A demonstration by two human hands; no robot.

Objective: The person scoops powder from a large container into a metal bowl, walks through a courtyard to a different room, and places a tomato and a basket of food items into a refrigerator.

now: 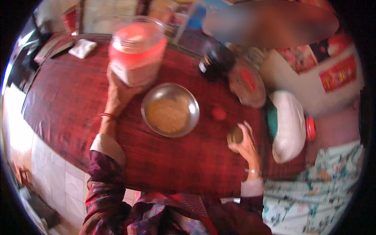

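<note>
Up in the upper left of the frame, the person's left hand (123,91) is holding a big clear jar (137,56) with a pinkish-red glow to it; the hand is gripping the jar low down, but the fingers are partly hidden and I cannot tell how each one is sitting, nor whether the jar is touching the table (74,98). Right of the middle, the right hand (244,144) is clamping its thumb and fingers on a small brown round thing (235,134), which is too blurred for me to name. Between the two hands, at the centre of the frame, a metal bowl (162,93) is resting on the dark red tabletop, and tan powdery food (168,115) is covering its bottom. A small red round thing (218,113) is lying between the bowl and the right hand. Beyond it, in the upper right, a clear lid-like piece (246,84) with a red patch is sitting beside a black bundle (217,62). A white bag (291,127) is lying at the right, with a red lid (310,128) showing just beside it, and flowered cloth (309,203) is spreading across the lower right.
</note>
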